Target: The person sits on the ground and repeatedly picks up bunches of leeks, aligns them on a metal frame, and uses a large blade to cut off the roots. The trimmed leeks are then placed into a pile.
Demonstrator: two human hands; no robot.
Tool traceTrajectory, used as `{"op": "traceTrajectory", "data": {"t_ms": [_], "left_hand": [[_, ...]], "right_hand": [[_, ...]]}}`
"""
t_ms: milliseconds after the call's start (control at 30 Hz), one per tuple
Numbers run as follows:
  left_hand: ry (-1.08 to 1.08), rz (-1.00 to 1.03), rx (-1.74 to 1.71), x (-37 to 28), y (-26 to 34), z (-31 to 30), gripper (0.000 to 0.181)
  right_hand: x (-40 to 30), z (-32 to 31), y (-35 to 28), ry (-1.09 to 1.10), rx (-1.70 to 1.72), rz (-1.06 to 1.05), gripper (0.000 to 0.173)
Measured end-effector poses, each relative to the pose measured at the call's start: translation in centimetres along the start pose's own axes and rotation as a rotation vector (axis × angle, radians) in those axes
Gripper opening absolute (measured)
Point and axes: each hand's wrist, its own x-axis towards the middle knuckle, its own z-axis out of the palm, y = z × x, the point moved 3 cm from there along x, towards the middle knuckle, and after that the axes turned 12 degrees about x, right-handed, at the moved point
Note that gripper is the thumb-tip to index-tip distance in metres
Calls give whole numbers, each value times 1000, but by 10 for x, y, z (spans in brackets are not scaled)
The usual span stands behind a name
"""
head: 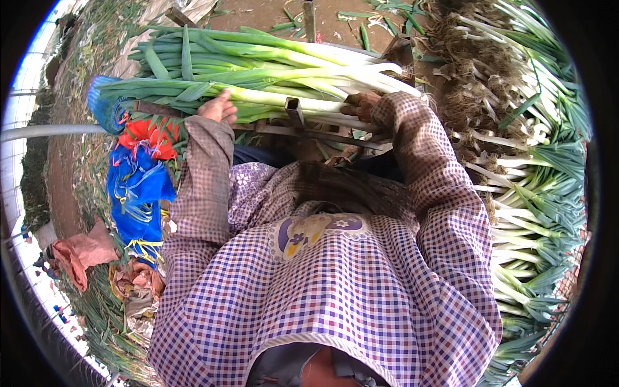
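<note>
A thick pile of leeks (271,63) lies crosswise in front of me on a metal frame (319,136), green leaves to the left and white shanks to the right. My left hand (217,107) rests against the near side of the pile, where leaves meet shanks; its grip is unclear. At the white end, my right hand (363,105) has its fingers curled over the nearest leek (290,99). The fingers on that side look dark, and the sleeve partly covers the hand. A short upright square tube (293,112) of the frame stands between my hands.
Many more leeks (517,232) are heaped along the right, roots (476,87) towards me. Blue mesh bags (138,193), a red bag (150,138) and pinkish sacks (87,251) are at the left. Leaf scraps litter the ground (338,22). A pale pole (53,131) reaches in from the left.
</note>
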Motion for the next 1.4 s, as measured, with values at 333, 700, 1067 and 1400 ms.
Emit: {"op": "traceTrajectory", "data": {"t_ms": [333,700,1067,1400], "left_hand": [[301,933,1761,-50,43,75,51],[-1,860,1852,-25,45,100,51],[-27,934,1928,-7,38,87,32],[-196,915,1698,19,64,60,53]], "right_hand": [[19,-2,50,54,167,152,44],[3,-3,42,-71,-90,231,45],[2,20,45,-181,-253,266,48],[1,15,54,-151,-201,266,48]]}}
